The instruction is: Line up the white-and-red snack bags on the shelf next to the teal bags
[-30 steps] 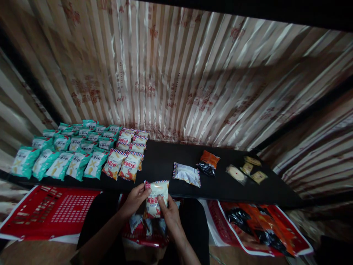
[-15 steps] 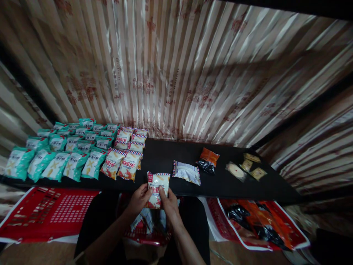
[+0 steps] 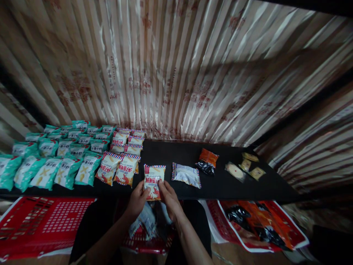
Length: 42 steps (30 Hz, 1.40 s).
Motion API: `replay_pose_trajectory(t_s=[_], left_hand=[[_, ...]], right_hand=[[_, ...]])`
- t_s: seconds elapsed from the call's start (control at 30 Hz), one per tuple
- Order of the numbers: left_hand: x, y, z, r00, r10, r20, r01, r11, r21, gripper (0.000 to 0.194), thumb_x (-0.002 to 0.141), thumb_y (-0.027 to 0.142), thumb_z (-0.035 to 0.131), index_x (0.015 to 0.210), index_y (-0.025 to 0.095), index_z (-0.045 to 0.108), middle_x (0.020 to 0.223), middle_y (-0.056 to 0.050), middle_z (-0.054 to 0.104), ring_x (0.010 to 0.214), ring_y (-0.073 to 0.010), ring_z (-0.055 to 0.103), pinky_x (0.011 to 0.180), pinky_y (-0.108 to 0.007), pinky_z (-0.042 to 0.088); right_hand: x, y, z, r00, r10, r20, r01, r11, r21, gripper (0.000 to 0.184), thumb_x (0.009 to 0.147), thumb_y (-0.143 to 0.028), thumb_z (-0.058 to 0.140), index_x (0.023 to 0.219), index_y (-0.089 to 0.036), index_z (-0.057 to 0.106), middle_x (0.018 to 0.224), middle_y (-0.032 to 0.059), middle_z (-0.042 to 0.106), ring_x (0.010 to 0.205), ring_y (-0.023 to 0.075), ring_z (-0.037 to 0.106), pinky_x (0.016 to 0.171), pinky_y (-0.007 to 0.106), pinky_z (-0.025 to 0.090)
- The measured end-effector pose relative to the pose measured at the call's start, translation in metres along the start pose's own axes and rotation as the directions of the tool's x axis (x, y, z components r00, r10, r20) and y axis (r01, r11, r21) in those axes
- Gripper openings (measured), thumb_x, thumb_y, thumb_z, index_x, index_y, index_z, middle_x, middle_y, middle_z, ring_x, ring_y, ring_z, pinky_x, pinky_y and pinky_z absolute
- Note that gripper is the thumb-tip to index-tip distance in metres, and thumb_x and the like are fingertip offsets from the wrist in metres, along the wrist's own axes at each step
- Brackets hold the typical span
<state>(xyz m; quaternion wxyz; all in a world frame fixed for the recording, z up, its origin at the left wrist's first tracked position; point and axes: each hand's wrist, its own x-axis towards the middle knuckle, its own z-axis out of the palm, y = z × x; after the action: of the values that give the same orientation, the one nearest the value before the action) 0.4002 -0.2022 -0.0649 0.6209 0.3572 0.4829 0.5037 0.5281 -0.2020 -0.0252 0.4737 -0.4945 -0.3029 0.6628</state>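
Between both hands, at the front edge of the black table [image 3: 165, 147], I hold a white and red snack bag [image 3: 153, 176] upright with its printed face toward me. My left hand [image 3: 139, 198] grips its lower left side, and my right hand [image 3: 168, 197] pinches the right side with the thumb on the front. Just left stand matching snack bags [image 3: 124, 168] in two columns. Right of my hands a single snack bag [image 3: 186, 175] lies with its pale back up.
Rows of teal snack bags [image 3: 64, 171] fill the table's left end. Rightward lie an orange and black bag [image 3: 206, 162], a round pale packet [image 3: 235, 171] and small yellow packets [image 3: 257, 173]. Red baskets stand below: left [image 3: 66, 217], right with orange bags [image 3: 268, 224], and between my legs [image 3: 143, 244].
Both hands have raised the held snack bag slightly and moved it a little forward over the table edge. The view has shifted slightly; the other bags keep their places.
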Motion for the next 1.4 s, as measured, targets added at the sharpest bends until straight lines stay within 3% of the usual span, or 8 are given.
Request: replay_pose_trajectory(t_s=[0.13,0.27,0.4,0.7,1.0,1.2,1.4], left_hand=[[0.011,0.003,0.003,0.999,0.036,-0.014,-0.036,0.998,0.054,0.05,0.069,0.038,0.062,0.111,0.013,0.053,0.106,-0.011,0.067,0.099,-0.026,0.062,0.088,-0.038,0.048],[0.024,0.001,0.01,0.995,0.095,-0.022,-0.094,0.995,0.027,0.049,0.069,0.039,0.063,0.109,0.013,0.054,0.107,-0.011,0.067,0.098,-0.0249,0.063,0.087,-0.036,0.049],[0.038,-0.004,0.014,0.996,0.09,-0.025,-0.089,0.995,0.042,0.053,0.069,0.042,0.062,0.112,0.013,0.053,0.108,-0.012,0.066,0.096,-0.025,0.063,0.084,-0.035,0.05],[0.07,-0.011,0.015,0.981,0.176,-0.086,-0.153,0.963,0.224,0.046,0.075,0.04,0.055,0.113,0.015,0.053,0.108,-0.012,0.065,0.099,-0.0235,0.062,0.087,-0.035,0.048],[0.094,0.004,0.024,0.925,0.364,-0.111,-0.219,0.748,0.626,0.042,0.082,0.029,0.041,0.119,0.012,0.049,0.122,-0.017,0.055,0.113,-0.0252,0.052,0.098,-0.041,0.039],[0.114,0.008,0.028,0.895,0.441,-0.065,-0.276,0.662,0.697,0.045,0.082,0.021,0.039,0.126,0.014,0.043,0.128,-0.016,0.05,0.12,-0.0245,0.046,0.1,-0.041,0.038],[0.13,-0.008,0.026,0.866,0.498,-0.03,-0.321,0.602,0.731,0.048,0.084,0.023,0.036,0.131,0.014,0.039,0.136,-0.014,0.044,0.127,-0.0244,0.038,0.106,-0.045,0.032]], right_hand=[[0.004,-0.007,-0.007,0.993,-0.009,0.114,0.009,1.0,-0.001,0.05,0.068,-0.045,0.069,0.109,-0.019,0.055,0.099,0.0077,0.069,0.091,0.0234,0.065,0.08,0.035,0.05],[0.015,-0.007,-0.016,0.99,-0.061,0.128,0.071,0.994,-0.077,0.056,0.069,-0.043,0.068,0.116,-0.019,0.05,0.104,0.0068,0.067,0.093,0.0221,0.063,0.086,0.036,0.047],[0.029,-0.007,-0.023,0.986,-0.138,0.096,0.155,0.966,-0.207,0.05,0.072,-0.042,0.064,0.115,-0.019,0.051,0.106,0.0065,0.066,0.095,0.0216,0.062,0.088,0.035,0.045],[0.058,-0.008,-0.016,0.965,-0.255,-0.06,0.215,0.902,-0.374,0.049,0.072,-0.04,0.059,0.115,-0.015,0.054,0.103,0.0092,0.067,0.093,0.0247,0.062,0.083,0.035,0.047],[0.101,-0.003,-0.011,0.935,-0.312,-0.168,0.221,0.883,-0.414,0.043,0.071,-0.037,0.057,0.111,-0.02,0.058,0.098,0.0063,0.068,0.091,0.0225,0.062,0.078,0.031,0.047],[0.129,-0.013,-0.005,0.925,-0.332,-0.183,0.216,0.858,-0.465,0.039,0.072,-0.036,0.055,0.107,-0.019,0.06,0.099,0.0076,0.068,0.09,0.0226,0.062,0.076,0.031,0.047],[0.15,-0.022,0.0,0.914,-0.347,-0.212,0.203,0.841,-0.502,0.038,0.072,-0.033,0.053,0.107,-0.018,0.058,0.091,0.0071,0.069,0.083,0.0222,0.063,0.074,0.032,0.047]])
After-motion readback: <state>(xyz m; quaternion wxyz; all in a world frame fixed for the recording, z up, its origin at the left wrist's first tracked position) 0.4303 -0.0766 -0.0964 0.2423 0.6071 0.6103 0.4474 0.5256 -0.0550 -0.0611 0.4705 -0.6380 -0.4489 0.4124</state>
